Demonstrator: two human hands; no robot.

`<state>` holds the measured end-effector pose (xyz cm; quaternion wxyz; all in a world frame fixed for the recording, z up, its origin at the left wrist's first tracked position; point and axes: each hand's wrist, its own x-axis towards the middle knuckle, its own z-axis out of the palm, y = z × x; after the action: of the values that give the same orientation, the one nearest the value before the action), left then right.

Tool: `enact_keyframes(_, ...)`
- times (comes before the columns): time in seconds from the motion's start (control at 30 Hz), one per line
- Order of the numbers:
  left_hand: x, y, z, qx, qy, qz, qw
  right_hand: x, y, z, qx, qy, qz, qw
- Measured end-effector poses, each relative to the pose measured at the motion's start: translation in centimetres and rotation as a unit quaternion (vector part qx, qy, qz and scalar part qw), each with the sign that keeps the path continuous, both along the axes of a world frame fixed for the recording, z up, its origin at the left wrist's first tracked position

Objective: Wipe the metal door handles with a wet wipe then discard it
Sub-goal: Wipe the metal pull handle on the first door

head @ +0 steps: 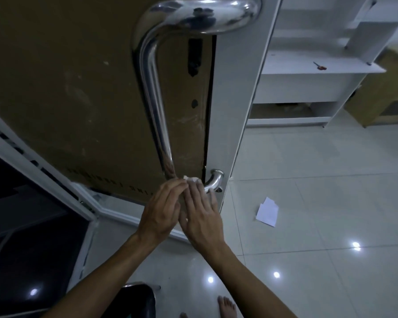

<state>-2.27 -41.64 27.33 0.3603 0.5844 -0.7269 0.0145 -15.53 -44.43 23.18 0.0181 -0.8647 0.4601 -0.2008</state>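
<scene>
Brown door panel (67, 88) bearing polished metal pull handle (155, 106), long axis vertical, both ends bent rightward into white frame (237, 106). Left hand (160, 212) and right hand (201, 214) at lower bend, fingers curled together around white wet wipe (191, 179), pressed against handle's lower bend.

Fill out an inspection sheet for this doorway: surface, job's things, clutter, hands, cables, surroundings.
Surface: brown door, scuffed, beside a white frame.
Job's things: metal handle, shiny; white wipe at its lower bend.
Clutter: folded white paper on the tiled floor; small red tool on a shelf.
Hands: left hand and right hand together at the wipe; exact grip hidden.
Cables: nothing seen.
Surroundings: white shelving; bare feet below.
</scene>
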Motion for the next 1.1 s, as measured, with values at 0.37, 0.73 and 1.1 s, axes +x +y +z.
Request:
enact_keyframes(0.37, -2.3, 0.0, 0.0, 0.113, -0.138, 0.023, 0.984, -3.8, -2.8, 0.6, 0.086, -0.123, -0.064, 0.987)
enact_keyframes(0.73, -1.4, -0.3, 0.6, 0.106, -0.098, -0.011, 0.989, 3.7, -0.1, 5.7, 0.313, -0.51, -0.241, 0.764)
enact_keyframes(1.1, -1.4, -0.3, 0.9, 0.103, -0.104, -0.009, 0.989, -0.9, -5.7, 6.5, 0.534, -0.785, -0.168, 0.265)
